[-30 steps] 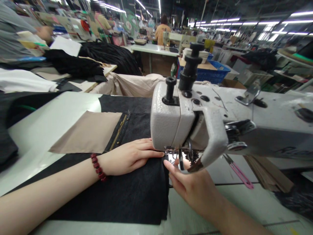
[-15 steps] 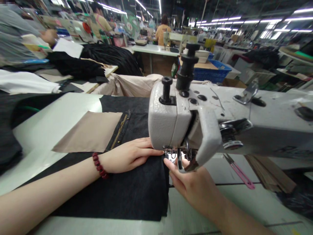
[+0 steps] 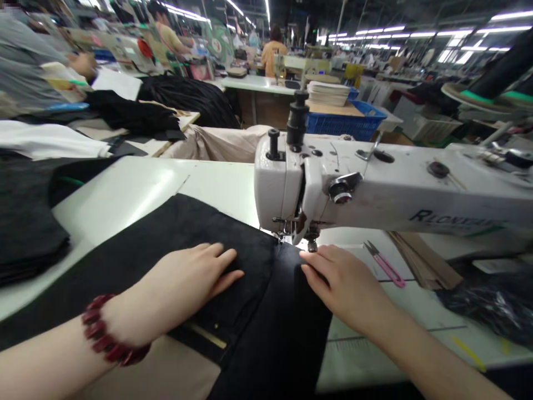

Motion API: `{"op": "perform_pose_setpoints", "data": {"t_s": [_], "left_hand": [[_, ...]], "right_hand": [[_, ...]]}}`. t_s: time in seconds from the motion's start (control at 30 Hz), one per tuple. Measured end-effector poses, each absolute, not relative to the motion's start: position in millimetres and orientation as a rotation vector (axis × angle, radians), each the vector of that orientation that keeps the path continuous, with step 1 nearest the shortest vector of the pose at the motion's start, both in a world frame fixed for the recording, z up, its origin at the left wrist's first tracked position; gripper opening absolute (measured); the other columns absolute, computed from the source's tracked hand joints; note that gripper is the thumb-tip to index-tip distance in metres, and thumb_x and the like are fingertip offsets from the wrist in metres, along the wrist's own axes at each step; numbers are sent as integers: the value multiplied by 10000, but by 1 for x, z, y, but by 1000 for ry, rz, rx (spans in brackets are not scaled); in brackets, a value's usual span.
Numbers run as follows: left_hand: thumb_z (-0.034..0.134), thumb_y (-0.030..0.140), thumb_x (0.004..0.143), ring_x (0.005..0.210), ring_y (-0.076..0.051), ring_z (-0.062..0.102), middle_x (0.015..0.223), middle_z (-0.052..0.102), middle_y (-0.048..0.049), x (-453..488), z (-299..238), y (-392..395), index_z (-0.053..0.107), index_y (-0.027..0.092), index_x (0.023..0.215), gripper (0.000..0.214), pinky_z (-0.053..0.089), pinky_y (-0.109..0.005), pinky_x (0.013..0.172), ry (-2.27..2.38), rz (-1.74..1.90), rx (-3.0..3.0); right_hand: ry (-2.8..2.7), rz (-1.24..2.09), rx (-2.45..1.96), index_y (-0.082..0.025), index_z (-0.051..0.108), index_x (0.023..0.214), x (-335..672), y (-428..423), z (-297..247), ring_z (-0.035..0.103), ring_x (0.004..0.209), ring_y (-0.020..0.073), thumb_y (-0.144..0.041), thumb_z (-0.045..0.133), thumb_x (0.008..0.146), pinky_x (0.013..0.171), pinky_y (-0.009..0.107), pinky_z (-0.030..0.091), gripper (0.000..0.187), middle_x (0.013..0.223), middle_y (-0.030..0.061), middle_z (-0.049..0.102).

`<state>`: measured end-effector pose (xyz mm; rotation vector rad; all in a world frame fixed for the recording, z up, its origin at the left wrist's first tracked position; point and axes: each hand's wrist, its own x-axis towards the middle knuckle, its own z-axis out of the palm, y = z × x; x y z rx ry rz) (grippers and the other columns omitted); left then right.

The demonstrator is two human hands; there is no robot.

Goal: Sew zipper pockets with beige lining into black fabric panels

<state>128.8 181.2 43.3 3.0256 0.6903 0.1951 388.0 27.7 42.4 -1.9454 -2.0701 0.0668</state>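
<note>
The person's left hand [image 3: 187, 283], with a red bead bracelet [image 3: 112, 333] at the wrist, lay open and flat on a black fabric panel [image 3: 266, 333], fingers spread and pressing down without gripping. The right hand [image 3: 345, 283] was also open, its fingertips [image 3: 306, 268] resting on the cloth just in front of the presser foot [image 3: 311, 236] of a white industrial sewing machine [image 3: 278, 183]. The panel lay on the white desk [image 3: 141, 189], with its edge running up to the foot and between the 2 hands. A brass zip [image 3: 204, 333] appeared already fixed into the panel, and a beige fabric piece [image 3: 141, 372] lay at its near side, partly beneath the left forearm. That part seemed finished, judging by how it lay, but no stitching could be made out on the black cloth, so how much of the seam was done or left could not be told. Pink-handled thread snips [image 3: 385, 269] lay on the desk to the right, and a folded stack of black fabric [image 3: 29, 233] lay at the left.
</note>
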Motion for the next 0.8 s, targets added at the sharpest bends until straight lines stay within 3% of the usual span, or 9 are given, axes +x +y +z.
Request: {"op": "perform_pose_setpoints", "data": {"t_s": [0.07, 0.17, 0.3, 0.4, 0.57, 0.8], "left_hand": [[452, 539, 990, 1069, -285, 645, 1198, 651, -120, 141, 37, 176, 616, 216, 1270, 458, 536, -438, 927, 536, 205, 3045], [428, 499, 1016, 1435, -287, 369, 1566, 384, -74, 155, 16, 165, 334, 295, 1528, 559, 324, -521, 1181, 442, 222, 3054], [435, 508, 1012, 1463, -283, 326, 1598, 331, -56, 162, -1, 147, 318, 321, 1537, 570, 285, -549, 1198, 648, 266, 2977], [482, 540, 983, 1461, -280, 329, 1592, 342, -56, 166, 0, 143, 362, 327, 1519, 589, 272, -536, 1208, 590, 291, 2948], [467, 535, 989, 1495, -305, 249, 1629, 257, -42, 170, -2, 142, 295, 367, 1542, 602, 221, -590, 1206, 615, 302, 2942], [481, 587, 970, 1484, -286, 282, 1634, 244, -5, 166, 1, 156, 253, 419, 1544, 640, 258, -530, 1205, 528, 197, 2934]], "right_hand": [[-2072, 120, -1892, -184, 628, 1254, 384, 19, 34, 607, 1083, 221, -277, 493, 995, 968, 410, 502, 307, 1176, 72, 674], [-2103, 112, -1847, -189, 544, 1387, 385, 12, 18, 538, 1268, 229, -288, 530, 977, 1086, 435, 454, 421, 1410, 83, 576], [-2166, 62, -1809, -222, 525, 1417, 396, 11, 6, 479, 1357, 229, -283, 526, 973, 1152, 476, 397, 449, 1472, 80, 530], [-2184, 64, -1810, -248, 475, 1460, 402, 11, 5, 432, 1403, 220, -313, 512, 981, 1173, 489, 369, 485, 1500, 68, 503], [-2260, 83, -1851, -304, 360, 1526, 408, 10, 2, 342, 1463, 198, -399, 429, 1023, 1208, 494, 307, 517, 1572, 13, 406], [-2305, 116, -1895, -323, 303, 1547, 415, 13, 2, 295, 1484, 192, -422, 394, 1036, 1224, 499, 270, 528, 1603, -26, 344]]}}
